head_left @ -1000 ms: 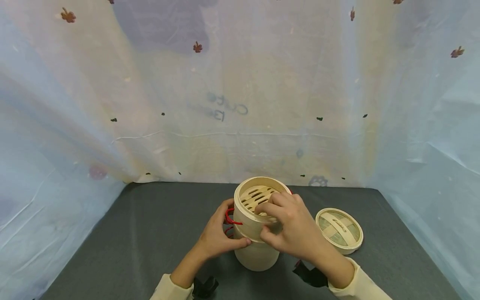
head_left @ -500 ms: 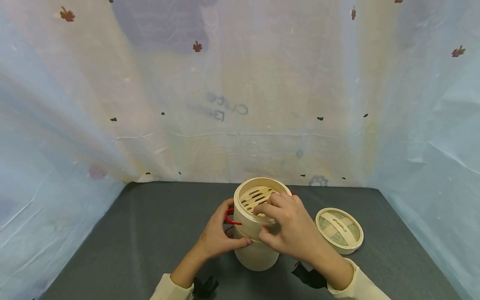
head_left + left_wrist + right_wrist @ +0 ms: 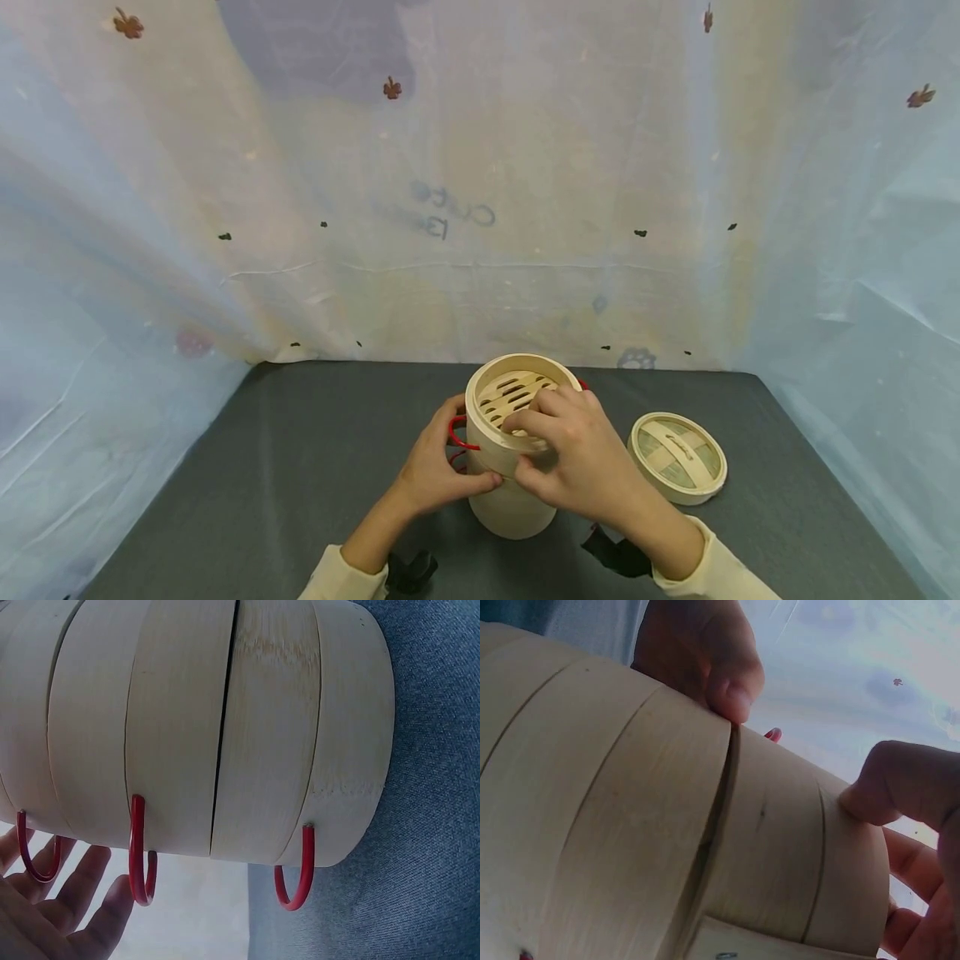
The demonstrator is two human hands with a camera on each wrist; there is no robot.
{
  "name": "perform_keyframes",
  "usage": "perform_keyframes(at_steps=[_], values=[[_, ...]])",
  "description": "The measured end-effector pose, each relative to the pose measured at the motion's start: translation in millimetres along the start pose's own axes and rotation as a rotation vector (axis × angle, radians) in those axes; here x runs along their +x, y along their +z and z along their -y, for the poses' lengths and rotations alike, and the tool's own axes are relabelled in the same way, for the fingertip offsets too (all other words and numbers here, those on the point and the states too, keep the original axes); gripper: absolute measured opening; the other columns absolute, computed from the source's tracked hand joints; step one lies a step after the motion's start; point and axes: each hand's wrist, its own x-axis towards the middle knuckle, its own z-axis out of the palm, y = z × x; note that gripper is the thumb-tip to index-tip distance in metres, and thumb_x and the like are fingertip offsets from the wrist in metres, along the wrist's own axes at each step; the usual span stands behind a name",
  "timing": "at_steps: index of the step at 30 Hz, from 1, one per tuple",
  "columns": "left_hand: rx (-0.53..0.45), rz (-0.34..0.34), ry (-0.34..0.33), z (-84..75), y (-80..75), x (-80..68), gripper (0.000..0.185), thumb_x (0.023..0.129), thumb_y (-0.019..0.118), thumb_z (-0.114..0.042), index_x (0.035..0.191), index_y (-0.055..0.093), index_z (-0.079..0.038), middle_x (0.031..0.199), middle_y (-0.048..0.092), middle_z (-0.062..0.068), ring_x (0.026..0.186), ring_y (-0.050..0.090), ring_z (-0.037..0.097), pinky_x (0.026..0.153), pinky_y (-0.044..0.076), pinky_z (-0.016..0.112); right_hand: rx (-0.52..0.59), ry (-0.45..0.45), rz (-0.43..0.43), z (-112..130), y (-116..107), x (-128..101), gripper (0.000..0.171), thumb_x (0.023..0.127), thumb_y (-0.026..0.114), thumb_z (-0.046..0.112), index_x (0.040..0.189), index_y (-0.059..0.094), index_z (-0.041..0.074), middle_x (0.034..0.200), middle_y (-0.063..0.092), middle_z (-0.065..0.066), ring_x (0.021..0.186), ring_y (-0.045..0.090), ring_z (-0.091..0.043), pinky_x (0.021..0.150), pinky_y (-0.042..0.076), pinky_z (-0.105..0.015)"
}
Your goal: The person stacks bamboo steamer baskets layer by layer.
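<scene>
A bamboo steamer stack (image 3: 513, 508) stands on the dark grey table (image 3: 300, 467), with red wire handles (image 3: 454, 433) on its left side. My left hand (image 3: 431, 475) wraps the stack's left side, its thumb on the front at the seam under the top basket (image 3: 483, 417). My right hand (image 3: 585, 471) grips that top basket, fingers over the rim and thumb on the wall. The left wrist view shows the steamer wall (image 3: 225, 727), a red handle (image 3: 142, 862) and my left fingers (image 3: 67, 915) beside it. In the right wrist view a thumb (image 3: 712, 667) presses the seam of the steamer (image 3: 630, 847).
The steamer lid (image 3: 677, 458), woven with a strap handle, lies flat on the table to the right of the stack. A pale blue and cream curtain (image 3: 480, 208) closes off the back and both sides of the table.
</scene>
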Motion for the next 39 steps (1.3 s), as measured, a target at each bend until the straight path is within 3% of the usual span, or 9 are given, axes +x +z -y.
perform_keyframes(at_steps=[16, 21, 26, 33, 39], values=[[0.012, 0.002, 0.041, 0.4, -2.2, 0.6, 0.089, 0.067, 0.086, -0.034, 0.141, 0.037, -0.034, 0.128, 0.051, 0.0, 0.102, 0.056, 0.021, 0.069, 0.056, 0.033, 0.016, 0.001, 0.053, 1.0, -1.2, -0.4, 0.03, 0.063, 0.074, 0.015, 0.091, 0.067, 0.025, 0.076, 0.047, 0.012, 0.08, 0.046, -0.008, 0.07, 0.034, -0.03], [0.041, 0.001, 0.026, -1.4, -2.4, 0.5, 0.091, 0.066, 0.086, -0.036, 0.143, 0.037, -0.034, 0.132, 0.05, -0.001, 0.106, 0.056, 0.02, 0.076, 0.056, 0.043, 0.033, -0.024, 0.064, -1.3, -4.5, 0.5, 0.029, 0.066, 0.074, 0.016, 0.093, 0.067, 0.025, 0.08, 0.051, 0.011, 0.083, 0.049, -0.01, 0.072, 0.036, -0.033], [0.059, 0.008, 0.011, -3.2, -2.6, 0.9, 0.09, 0.066, 0.086, -0.039, 0.143, 0.038, -0.037, 0.134, 0.048, -0.003, 0.109, 0.055, 0.018, 0.081, 0.055, 0.045, 0.064, -0.034, 0.077, -6.4, -8.5, 0.4, 0.028, 0.071, 0.075, 0.023, 0.098, 0.067, 0.025, 0.086, 0.055, 0.01, 0.088, 0.049, -0.008, 0.074, 0.036, -0.035], [0.046, 0.024, -0.024, -4.0, -3.1, 1.0, 0.088, 0.067, 0.086, -0.038, 0.141, 0.039, -0.039, 0.132, 0.049, -0.005, 0.105, 0.055, 0.018, 0.077, 0.056, 0.041, 0.119, 0.016, 0.074, -19.0, -18.3, -1.9, 0.036, 0.078, 0.075, 0.032, 0.111, 0.066, 0.024, 0.103, 0.058, 0.008, 0.095, 0.051, -0.011, 0.081, 0.041, -0.043], [0.039, 0.022, -0.01, -4.7, -3.9, 1.2, 0.09, 0.066, 0.087, -0.038, 0.142, 0.038, -0.04, 0.131, 0.049, -0.004, 0.104, 0.055, 0.019, 0.074, 0.057, 0.039, 0.113, 0.078, 0.055, -32.0, -30.2, -4.5, 0.048, 0.073, 0.079, 0.03, 0.118, 0.064, 0.021, 0.113, 0.06, 0.004, 0.107, 0.053, -0.018, 0.087, 0.043, -0.046]])
